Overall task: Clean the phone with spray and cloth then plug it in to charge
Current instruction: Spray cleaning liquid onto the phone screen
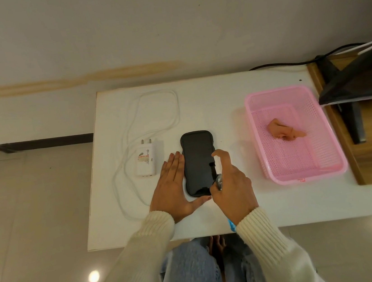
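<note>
I'm bracing the phone (199,162) flat on the bench (222,103) with my open left hand (174,187). My right hand (230,182) is gripping the spray bottle (218,182) over it. The cloth (284,131) is sitting in the pink basket (327,145).

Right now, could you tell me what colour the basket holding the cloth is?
Pink: the basket, a perforated plastic one, shows clearly in the head view.

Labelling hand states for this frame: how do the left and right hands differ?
The left hand lies flat and open on the table, fingers along the phone's left edge, bracing it; the right hand is raised and curled around the spray bottle. The left holds nothing; the right has its index finger up on the nozzle, aimed at the screen. Both wear cream knit sleeves and sit at the phone's near end.
</note>
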